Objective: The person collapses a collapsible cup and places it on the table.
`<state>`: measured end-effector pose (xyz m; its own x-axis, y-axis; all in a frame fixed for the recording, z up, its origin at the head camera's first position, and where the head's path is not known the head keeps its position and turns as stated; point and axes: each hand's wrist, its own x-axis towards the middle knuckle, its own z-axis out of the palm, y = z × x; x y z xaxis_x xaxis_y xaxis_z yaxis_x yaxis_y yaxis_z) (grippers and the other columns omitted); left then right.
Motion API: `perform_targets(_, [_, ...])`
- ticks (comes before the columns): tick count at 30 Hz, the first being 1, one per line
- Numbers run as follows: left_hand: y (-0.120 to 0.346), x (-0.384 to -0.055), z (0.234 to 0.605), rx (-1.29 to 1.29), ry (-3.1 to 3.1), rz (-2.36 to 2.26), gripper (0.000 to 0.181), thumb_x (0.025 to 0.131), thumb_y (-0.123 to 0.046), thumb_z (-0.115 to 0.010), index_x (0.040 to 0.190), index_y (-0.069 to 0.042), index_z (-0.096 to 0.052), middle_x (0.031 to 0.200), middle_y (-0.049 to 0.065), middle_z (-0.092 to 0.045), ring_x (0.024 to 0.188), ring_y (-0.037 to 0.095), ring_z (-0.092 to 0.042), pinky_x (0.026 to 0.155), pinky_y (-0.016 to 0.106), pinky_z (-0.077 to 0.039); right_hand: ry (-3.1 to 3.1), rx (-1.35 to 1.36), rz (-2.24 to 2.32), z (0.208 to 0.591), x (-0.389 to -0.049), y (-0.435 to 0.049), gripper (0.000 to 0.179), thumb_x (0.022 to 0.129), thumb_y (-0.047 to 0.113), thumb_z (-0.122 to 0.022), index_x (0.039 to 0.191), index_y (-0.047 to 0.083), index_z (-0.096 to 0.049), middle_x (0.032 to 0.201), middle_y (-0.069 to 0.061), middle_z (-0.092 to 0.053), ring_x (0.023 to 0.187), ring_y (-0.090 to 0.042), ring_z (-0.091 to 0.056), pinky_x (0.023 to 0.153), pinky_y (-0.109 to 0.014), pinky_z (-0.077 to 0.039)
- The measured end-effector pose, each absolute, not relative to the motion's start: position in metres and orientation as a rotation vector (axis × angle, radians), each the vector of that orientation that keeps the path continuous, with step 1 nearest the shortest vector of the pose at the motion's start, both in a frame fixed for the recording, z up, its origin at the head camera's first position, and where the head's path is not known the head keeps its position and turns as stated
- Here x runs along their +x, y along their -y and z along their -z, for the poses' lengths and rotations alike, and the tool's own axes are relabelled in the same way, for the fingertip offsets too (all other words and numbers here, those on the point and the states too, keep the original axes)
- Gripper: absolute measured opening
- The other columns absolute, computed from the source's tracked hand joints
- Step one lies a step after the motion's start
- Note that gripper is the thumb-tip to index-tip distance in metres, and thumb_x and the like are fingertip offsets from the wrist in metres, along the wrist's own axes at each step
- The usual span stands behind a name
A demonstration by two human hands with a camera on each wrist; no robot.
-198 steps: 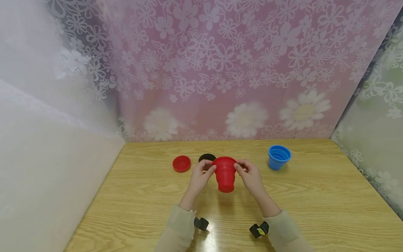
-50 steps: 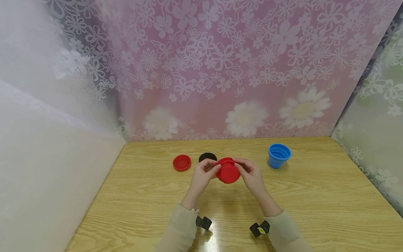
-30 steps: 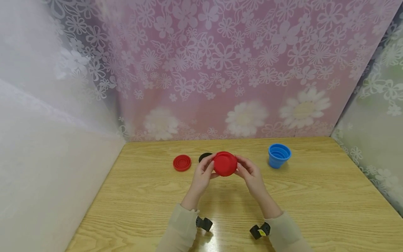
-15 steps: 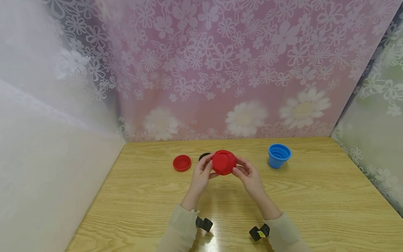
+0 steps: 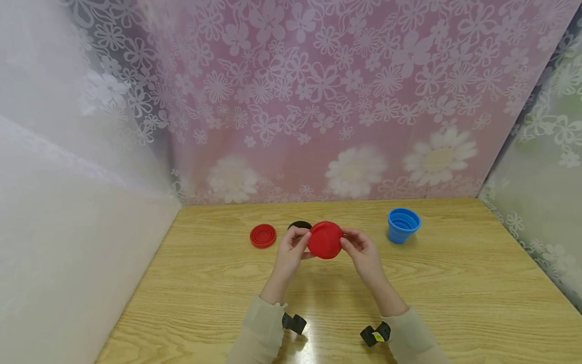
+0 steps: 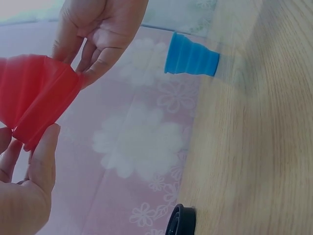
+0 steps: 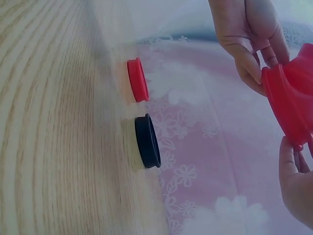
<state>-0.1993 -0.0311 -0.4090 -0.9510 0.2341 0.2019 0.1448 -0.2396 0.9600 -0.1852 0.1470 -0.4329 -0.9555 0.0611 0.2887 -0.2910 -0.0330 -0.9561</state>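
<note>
Both hands hold a red collapsible silicone cup (image 5: 325,240) above the table, its base end toward the head camera. My left hand (image 5: 290,247) pinches the left side of its rim between thumb and fingers. On the opposite side, my right hand (image 5: 361,247) grips the rim the same way. Seen from the left wrist, the cup (image 6: 39,95) has a creased wall by the rim, with the left thumb (image 6: 46,147) against it. In the right wrist view, the cup (image 7: 291,98) spans from one hand to the other. Its inside is hidden.
On the wooden table (image 5: 204,303) lie a flattened red collapsible cup (image 5: 262,236) and a black round piece (image 5: 300,225), partly behind the left hand. An expanded blue collapsible cup (image 5: 403,225) stands upright at the right. Floral curtains (image 5: 291,101) enclose the table's back and sides.
Earlier the red cup hung extended with its tapered body in view; now its base faces the head camera. In the last half second it has moved slightly down and right, both hands still holding it.
</note>
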Motion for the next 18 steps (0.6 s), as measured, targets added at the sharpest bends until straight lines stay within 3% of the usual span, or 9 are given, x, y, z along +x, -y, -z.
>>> perform_targets(5, [0.0315, -0.1997, 0.4088, 0.445, -1.928, -2.331, 0.014, 0.089, -0.007, -0.052, 0.091, 0.006, -0.048, 0.092, 0.002, -0.053, 0.072, 0.009, -0.056, 0.062, 0.041, -0.052, 2.008, 0.223, -2.033, 0.4314, -0.1861, -0.1471, 0.029, 0.084, 0.007, -0.059, 0.110, -0.007, -0.054, 0.095, 0.005, -0.059, 0.085, -0.011, -0.055, 0.074, -0.021, -0.048])
perform_targets(10, [0.0307, -0.1994, 0.4083, 0.505, -1.909, -2.319, 0.013, 0.089, -0.003, -0.050, 0.093, 0.007, -0.044, 0.086, 0.002, -0.052, 0.070, 0.009, -0.056, 0.060, 0.034, -0.053, 2.013, 0.225, -2.003, 0.4311, -0.1873, -0.1468, 0.029, 0.085, 0.008, -0.059, 0.108, -0.009, -0.055, 0.094, 0.006, -0.060, 0.083, -0.011, -0.056, 0.073, -0.020, -0.049])
perform_targets(18, [0.0299, -0.1984, 0.4082, 0.599, -1.836, -2.333, 0.030, 0.093, 0.001, -0.040, 0.121, 0.009, -0.038, 0.098, 0.005, -0.046, 0.083, 0.010, -0.053, 0.060, 0.026, -0.052, 1.973, 0.348, -2.065, 0.4329, -0.1860, -0.1468, 0.033, 0.088, 0.005, -0.053, 0.117, -0.010, -0.049, 0.102, 0.004, -0.057, 0.088, -0.010, -0.056, 0.074, -0.023, -0.049])
